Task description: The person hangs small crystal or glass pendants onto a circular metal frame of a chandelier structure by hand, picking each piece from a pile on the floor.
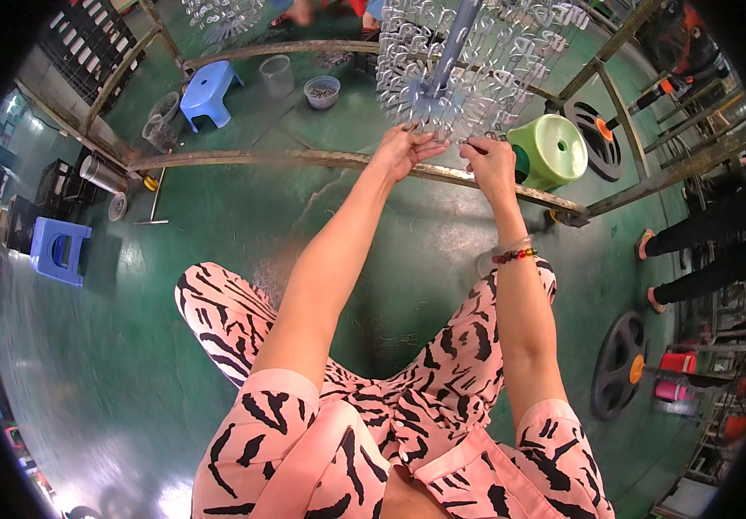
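Observation:
A hanging rack [447, 52] with a grey-blue central rod carries many small bent silvery metal pieces on its radiating arms. Its lower end is right at my hands. Palm partly up, my left hand [401, 154] lies at the lowest pieces, its fingers loosely stretched toward the right. My right hand [491, 164] is closed in a pinch just right of it, near the rack's lower right edge. Whatever sits between those fingertips is too small to make out. A beaded bracelet [514, 255] circles my right wrist.
A rusty metal frame [304, 157] runs across in front of me. Beyond it stand a blue stool [210, 91], a bowl of small parts [322, 92] and a clear bucket [277, 76]. A green stool [555, 151] is at right, another blue stool [60, 249] at left. Someone's legs [702, 233] show at right.

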A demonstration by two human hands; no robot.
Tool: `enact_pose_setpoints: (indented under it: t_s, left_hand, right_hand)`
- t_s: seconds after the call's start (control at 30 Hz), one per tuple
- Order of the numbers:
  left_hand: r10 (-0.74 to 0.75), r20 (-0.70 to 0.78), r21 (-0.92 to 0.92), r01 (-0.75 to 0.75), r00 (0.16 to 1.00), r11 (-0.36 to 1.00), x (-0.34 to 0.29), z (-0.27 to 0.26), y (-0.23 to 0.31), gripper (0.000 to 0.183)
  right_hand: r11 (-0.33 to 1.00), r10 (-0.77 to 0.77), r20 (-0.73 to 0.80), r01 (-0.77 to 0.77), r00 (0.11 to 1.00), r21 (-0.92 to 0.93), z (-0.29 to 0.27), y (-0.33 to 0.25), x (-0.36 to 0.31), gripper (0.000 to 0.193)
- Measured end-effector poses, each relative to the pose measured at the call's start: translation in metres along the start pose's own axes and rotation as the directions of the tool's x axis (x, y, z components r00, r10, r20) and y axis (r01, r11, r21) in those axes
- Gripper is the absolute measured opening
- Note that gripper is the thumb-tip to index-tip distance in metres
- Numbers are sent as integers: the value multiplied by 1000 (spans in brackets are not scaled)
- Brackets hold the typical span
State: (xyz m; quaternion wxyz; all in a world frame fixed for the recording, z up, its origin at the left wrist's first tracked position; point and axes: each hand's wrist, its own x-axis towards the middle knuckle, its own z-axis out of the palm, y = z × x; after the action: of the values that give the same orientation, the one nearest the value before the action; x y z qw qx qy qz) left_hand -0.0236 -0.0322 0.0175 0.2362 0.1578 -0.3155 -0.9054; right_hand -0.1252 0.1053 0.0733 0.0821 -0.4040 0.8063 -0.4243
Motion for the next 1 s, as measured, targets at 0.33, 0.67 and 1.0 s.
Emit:
enact_pose_setpoints:
  t_s: [0.33,0.67,1.0]
  left_hand:
    - [-28,-39,-42,27,999,999,-3,0,1,36]
    - [10,51,-31,-8,999,999,13,-16,5,28]
    - [109,-3,-274,-106,994,956,3,14,-58,40]
  right_hand:
    - [990,96,-194,-74,976,118,21,-5,8,22]
    - [967,82,-177,-36,981,252,37,-2,14,19]
    - [951,78,-292,17,953,308,15,20,-1,24]
